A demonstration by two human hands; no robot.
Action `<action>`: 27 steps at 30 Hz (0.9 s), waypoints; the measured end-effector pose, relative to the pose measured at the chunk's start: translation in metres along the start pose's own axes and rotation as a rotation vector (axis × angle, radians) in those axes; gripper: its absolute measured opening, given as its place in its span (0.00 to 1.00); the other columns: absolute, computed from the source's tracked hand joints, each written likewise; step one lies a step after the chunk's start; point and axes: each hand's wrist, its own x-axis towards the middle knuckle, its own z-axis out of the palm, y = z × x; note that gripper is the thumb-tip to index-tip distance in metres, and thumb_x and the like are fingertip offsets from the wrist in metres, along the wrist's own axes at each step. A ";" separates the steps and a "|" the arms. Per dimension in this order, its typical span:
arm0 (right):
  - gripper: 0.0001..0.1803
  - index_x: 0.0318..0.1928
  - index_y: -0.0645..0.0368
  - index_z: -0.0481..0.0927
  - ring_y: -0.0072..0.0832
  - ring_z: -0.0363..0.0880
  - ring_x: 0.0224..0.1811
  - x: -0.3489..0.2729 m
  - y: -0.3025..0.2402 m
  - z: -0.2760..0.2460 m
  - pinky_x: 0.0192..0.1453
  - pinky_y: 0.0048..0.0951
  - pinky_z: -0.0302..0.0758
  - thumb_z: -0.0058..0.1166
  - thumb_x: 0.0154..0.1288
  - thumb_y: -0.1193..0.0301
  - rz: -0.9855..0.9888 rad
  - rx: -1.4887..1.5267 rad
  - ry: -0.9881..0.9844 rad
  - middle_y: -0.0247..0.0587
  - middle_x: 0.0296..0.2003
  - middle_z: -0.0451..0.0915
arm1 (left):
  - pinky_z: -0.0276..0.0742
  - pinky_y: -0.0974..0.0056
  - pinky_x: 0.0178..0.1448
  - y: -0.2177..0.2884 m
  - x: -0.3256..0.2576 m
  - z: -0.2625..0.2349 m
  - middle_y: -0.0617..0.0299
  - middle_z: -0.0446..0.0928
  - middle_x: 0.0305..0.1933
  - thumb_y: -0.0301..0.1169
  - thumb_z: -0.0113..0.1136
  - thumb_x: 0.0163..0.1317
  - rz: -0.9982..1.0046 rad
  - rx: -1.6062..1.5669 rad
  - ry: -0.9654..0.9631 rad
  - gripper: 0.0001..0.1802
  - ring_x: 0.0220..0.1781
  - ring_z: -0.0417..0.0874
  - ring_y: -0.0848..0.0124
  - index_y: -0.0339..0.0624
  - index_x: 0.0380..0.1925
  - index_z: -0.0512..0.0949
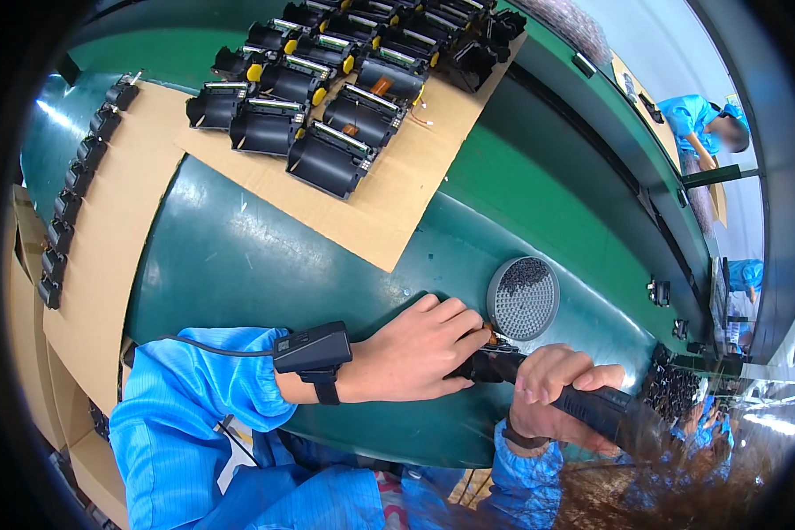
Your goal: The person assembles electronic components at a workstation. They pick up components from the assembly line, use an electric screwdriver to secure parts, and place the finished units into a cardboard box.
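My left hand is closed on a small black part held low over the green table, with its fingers curled over the top. A bit of orange and metal shows at the part's far edge. To the right, my right hand wraps around a thick black handle, which looks like an electric screwdriver and slants toward the part. Its tip is hidden by my fingers. Just beyond both hands stands a round grey dish with a dimpled floor and many tiny black screws heaped at its far side.
Rows of black printer-like housings with yellow wheels cover a cardboard sheet at the back. A line of small black parts lies on cardboard at left. Two small black pieces rest at right. A co-worker is beyond the partition.
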 end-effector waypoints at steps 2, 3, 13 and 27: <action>0.45 0.47 0.60 0.67 0.29 0.75 0.18 0.000 0.001 0.002 0.21 0.32 0.77 0.52 0.62 0.25 0.007 -0.004 0.000 0.39 0.24 0.74 | 0.68 0.58 0.56 -0.002 -0.001 0.000 0.59 0.73 0.52 0.45 0.74 0.54 0.002 -0.006 0.008 0.35 0.56 0.73 0.63 0.36 0.58 0.79; 0.46 0.47 0.60 0.67 0.29 0.75 0.18 0.000 0.002 0.003 0.21 0.32 0.77 0.52 0.61 0.25 0.012 -0.006 0.005 0.39 0.24 0.74 | 0.68 0.58 0.56 -0.002 -0.002 0.000 0.59 0.73 0.52 0.45 0.74 0.54 0.002 -0.006 0.006 0.35 0.56 0.73 0.63 0.36 0.58 0.79; 0.45 0.40 0.53 0.64 0.23 0.68 0.13 -0.001 0.007 0.005 0.18 0.26 0.71 0.47 0.56 0.20 0.082 -0.048 -0.007 0.32 0.20 0.69 | 0.68 0.58 0.57 0.000 -0.003 0.001 0.59 0.74 0.52 0.46 0.73 0.55 -0.003 0.003 0.009 0.35 0.57 0.73 0.63 0.36 0.58 0.79; 0.45 0.46 0.54 0.68 0.22 0.68 0.18 0.018 -0.035 -0.025 0.20 0.26 0.69 0.41 0.63 0.21 -0.034 0.062 0.272 0.32 0.23 0.70 | 0.68 0.55 0.61 0.008 -0.002 -0.003 0.57 0.76 0.55 0.46 0.72 0.58 -0.019 0.066 0.012 0.35 0.60 0.73 0.59 0.37 0.61 0.78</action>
